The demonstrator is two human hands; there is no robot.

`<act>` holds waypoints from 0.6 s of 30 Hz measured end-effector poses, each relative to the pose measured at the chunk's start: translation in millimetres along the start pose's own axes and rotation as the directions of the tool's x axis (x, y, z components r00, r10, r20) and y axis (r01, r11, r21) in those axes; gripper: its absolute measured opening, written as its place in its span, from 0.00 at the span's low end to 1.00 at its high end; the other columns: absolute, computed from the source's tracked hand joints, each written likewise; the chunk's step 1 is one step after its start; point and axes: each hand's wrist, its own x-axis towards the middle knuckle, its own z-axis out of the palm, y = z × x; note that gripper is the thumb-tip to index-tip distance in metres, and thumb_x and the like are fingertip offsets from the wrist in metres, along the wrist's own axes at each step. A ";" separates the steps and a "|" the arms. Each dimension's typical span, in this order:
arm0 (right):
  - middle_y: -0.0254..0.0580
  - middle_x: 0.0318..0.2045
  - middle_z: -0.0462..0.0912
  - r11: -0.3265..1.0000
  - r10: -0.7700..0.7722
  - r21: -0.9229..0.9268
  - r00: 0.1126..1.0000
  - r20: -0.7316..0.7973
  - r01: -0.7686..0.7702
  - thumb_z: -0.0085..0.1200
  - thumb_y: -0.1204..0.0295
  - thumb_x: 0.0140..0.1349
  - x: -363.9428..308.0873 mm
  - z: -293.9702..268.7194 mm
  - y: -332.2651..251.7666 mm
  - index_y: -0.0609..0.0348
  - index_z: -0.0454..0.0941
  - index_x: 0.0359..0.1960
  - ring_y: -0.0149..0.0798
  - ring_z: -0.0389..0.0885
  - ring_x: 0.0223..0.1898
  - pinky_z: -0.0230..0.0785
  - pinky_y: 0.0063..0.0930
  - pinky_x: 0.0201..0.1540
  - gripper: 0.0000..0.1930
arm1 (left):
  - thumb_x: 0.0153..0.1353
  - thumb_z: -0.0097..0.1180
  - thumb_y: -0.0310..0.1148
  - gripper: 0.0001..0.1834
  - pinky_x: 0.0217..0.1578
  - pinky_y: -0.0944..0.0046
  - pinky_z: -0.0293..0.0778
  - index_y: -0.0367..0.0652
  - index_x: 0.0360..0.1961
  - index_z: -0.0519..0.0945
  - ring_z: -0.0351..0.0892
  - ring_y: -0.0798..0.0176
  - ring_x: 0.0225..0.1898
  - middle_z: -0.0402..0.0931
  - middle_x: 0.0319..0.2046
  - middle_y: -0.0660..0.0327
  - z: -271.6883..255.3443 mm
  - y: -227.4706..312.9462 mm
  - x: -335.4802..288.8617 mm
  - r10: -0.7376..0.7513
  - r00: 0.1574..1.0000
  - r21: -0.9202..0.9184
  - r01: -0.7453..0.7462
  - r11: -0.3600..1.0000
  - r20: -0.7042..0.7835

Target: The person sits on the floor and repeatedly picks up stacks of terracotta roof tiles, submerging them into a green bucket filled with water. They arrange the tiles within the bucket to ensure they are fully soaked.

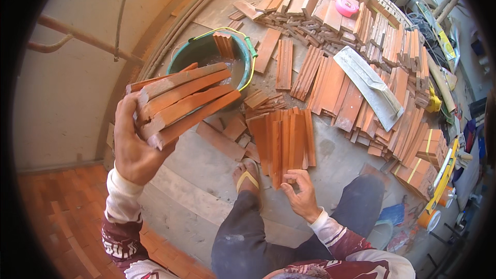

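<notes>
Bundle: several long, flat orange-red clay strips (192, 93), stacked face to face and raised above the floor at my left, their far ends overlapping the near side of the bucket from where I look.
Left hand: my bare left hand (133, 144) is clamped round the near end of that bundle, thumb on one side, the wrist in a white cuff.
Carrying it well: the far ends fan apart a little, so I should judge a firm, even squeeze best, with the strips kept flush; the outermost one looks likeliest to slip.
Right hand: my bare right hand (302, 195) is bent, thumb and forefinger curled with a gap between; whether they touch the strip end beside them I cannot tell.
Fanned pile: a cluster of smooth orange clay strips (284, 139) lies just beyond those fingers; lifting by the ends, squared up first, would probably spare the edges.
Bucket: a round green plastic bucket (195, 51) with a yellow-green handle holds liquid and a few ribbed orange strips (223, 45) leaning on its wall.
Footing: my foot in a yellow-strapped sandal (248, 178) stands near the pile, on grey dusty floor (204, 188).
Stacks: rows of orange clay strips (323, 85) spread to the right, a long grey metal-like float (369, 88) lying on them.
</notes>
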 end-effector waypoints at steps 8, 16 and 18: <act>0.49 0.46 0.80 0.998 -0.024 0.059 0.999 -0.022 0.025 0.62 0.69 0.65 -12.5 -4.0 -0.9 0.65 0.80 0.45 0.44 0.81 0.47 0.73 0.34 0.52 0.12 | 0.46 0.72 0.23 0.36 0.60 0.62 0.70 0.36 0.57 0.69 0.75 0.60 0.56 0.73 0.53 0.56 47.7 40.8 -23.2 -0.092 0.979 -0.402 0.160 0.902 0.183; 0.49 0.44 0.82 0.993 -0.041 0.109 0.998 0.037 0.037 0.63 0.68 0.65 -33.3 -7.2 -7.1 0.64 0.81 0.44 0.48 0.81 0.48 0.73 0.36 0.53 0.13 | 0.43 0.75 0.28 0.39 0.56 0.57 0.69 0.38 0.58 0.70 0.72 0.51 0.53 0.70 0.51 0.52 159.4 -5.6 -55.7 -0.060 0.995 -0.321 0.032 0.947 -0.077; 0.49 0.44 0.82 0.993 -0.027 0.113 0.999 0.041 0.022 0.63 0.68 0.65 -37.7 -9.0 -3.1 0.65 0.81 0.44 0.48 0.82 0.48 0.73 0.36 0.53 0.13 | 0.42 0.76 0.30 0.40 0.55 0.55 0.69 0.39 0.58 0.70 0.71 0.47 0.52 0.68 0.50 0.51 194.1 -24.8 -71.5 -0.085 0.976 -0.329 0.014 0.944 -0.202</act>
